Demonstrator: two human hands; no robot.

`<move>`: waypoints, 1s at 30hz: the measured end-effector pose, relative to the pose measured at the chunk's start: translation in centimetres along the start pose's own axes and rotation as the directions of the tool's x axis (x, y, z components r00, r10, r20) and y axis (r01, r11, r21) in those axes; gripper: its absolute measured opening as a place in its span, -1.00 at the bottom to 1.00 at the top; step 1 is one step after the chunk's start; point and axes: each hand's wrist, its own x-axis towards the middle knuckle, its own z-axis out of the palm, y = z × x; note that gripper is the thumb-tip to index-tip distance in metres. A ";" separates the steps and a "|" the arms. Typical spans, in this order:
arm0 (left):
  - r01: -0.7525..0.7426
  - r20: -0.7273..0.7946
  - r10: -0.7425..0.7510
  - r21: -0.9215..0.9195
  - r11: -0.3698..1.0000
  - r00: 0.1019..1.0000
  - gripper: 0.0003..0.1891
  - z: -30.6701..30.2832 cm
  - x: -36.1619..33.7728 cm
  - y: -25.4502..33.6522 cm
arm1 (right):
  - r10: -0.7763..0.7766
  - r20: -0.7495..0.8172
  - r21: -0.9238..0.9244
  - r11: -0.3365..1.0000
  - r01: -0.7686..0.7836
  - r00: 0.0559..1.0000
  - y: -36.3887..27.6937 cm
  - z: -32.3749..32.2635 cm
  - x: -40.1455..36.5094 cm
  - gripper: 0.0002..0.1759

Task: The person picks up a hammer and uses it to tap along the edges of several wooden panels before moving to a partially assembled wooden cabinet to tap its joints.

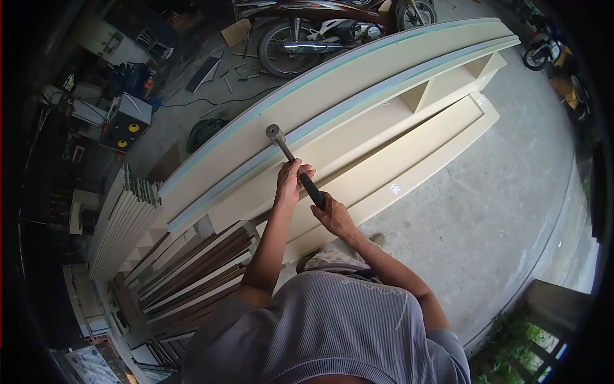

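A hammer [309,186] with a metal head, a metal shaft and a black grip is held up in front of my body, its head pointing away from me. My right hand [337,219] is wrapped around the lower end of the black grip. Higher up, my left hand [291,182] has its fingers closed about the hammer where shaft and grip meet. Beneath the hammer lies a long cream cabinet frame [377,125] with open compartments. Nearer to me is a long cream panel [409,160] with a raised border and a small white label.
A motorcycle [320,41] stands beyond the frame. To the left are stacked cream panels [125,224] and several brown and white strips [198,275]. A speaker box [126,121] and scattered offcuts sit farther back. Concrete floor [499,211] extends right.
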 end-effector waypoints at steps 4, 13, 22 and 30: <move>-0.041 -0.046 0.038 -0.065 0.997 0.998 -0.77 1.8 -0.3 -1.0 | -0.020 0.113 -0.078 0.997 0.029 0.993 0.3 -4.4 0.6 -0.47; 0.144 0.123 -0.141 -0.014 0.989 0.982 -0.77 9.2 -3.8 -6.1 | -0.053 0.074 -0.155 0.986 0.064 0.996 5.5 -14.0 -4.8 -0.55; 0.104 0.326 -0.139 0.122 0.987 0.935 -0.74 24.2 -0.3 -7.7 | -0.025 -0.141 -0.190 0.982 -0.002 0.990 9.3 -25.5 -3.9 -0.51; 0.014 0.359 -0.064 0.140 0.990 0.931 -0.80 40.0 5.7 -6.1 | -0.013 -0.157 -0.109 0.994 -0.004 0.987 10.8 -39.7 2.9 -0.49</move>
